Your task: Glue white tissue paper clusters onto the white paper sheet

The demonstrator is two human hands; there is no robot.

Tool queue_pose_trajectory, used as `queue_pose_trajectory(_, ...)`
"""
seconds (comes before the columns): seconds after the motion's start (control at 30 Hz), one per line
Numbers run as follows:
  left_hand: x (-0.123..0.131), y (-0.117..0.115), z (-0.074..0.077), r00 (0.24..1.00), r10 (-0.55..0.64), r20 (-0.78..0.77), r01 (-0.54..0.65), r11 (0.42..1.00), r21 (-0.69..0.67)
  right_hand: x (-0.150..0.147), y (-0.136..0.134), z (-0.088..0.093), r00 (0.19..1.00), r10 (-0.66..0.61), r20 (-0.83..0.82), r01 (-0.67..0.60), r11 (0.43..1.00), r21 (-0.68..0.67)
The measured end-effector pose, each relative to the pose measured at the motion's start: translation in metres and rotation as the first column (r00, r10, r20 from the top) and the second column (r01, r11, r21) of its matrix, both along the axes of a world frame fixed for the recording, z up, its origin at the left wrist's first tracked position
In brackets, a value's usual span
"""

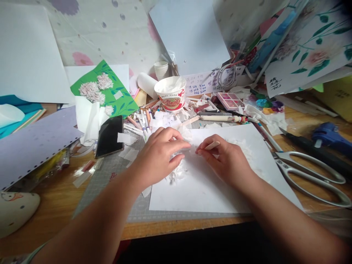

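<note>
My left hand [162,154] hovers over the left part of a white sheet of paper [198,198], thumb and forefinger apart, with nothing visible between them. Beneath it lies a heap of crumpled white tissue bits [176,174]. My right hand [225,161] pinches a short, pale wooden stick [212,145], whose upper end pokes out above the fingers. Its fingertips are close to the sheet and to some white tissue, though I cannot tell whether they touch it. More tissue scraps [246,150] lie behind the right hand.
A paper noodle bowl [171,93] stands behind the hands among scattered markers [144,123]. On the left lies a phone [110,136] on a grey cutting mat [110,194]. To the right are large scissors [310,172], a black-handled knife [316,150] and a blue glue gun [330,137].
</note>
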State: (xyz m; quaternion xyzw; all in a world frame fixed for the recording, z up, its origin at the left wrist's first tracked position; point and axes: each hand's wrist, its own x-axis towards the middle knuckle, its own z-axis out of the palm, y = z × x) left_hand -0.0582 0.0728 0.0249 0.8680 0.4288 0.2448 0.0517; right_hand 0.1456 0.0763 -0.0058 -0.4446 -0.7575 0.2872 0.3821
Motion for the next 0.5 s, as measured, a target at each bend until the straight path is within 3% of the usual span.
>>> queue_pose_trajectory(0.13,0.004,-0.002,0.001,0.999,-0.019,-0.044,0.018,0.999,-0.039,0.002,-0.001,0.008,0.918,0.082,-0.389,-0.129,0.987,-0.096)
queue_pose_trajectory(0.23,0.007,-0.002,0.002,0.999,-0.037,0.002,0.037,0.998,-0.058,0.003,-0.001,0.013,0.859,0.12,-0.497,-0.22,0.965,-0.146)
queue_pose_trajectory(0.37,0.007,-0.002,0.004,0.998,-0.064,-0.009,0.063,0.995,-0.078,0.006,-0.001,0.011,0.877,0.161,-0.454,-0.25,0.957,-0.145)
queue_pose_trajectory(0.5,0.005,-0.002,0.005,0.992,-0.082,-0.098,0.074,0.994,-0.085,0.007,-0.001,0.01,0.958,0.088,-0.273,-0.101,0.994,-0.033)
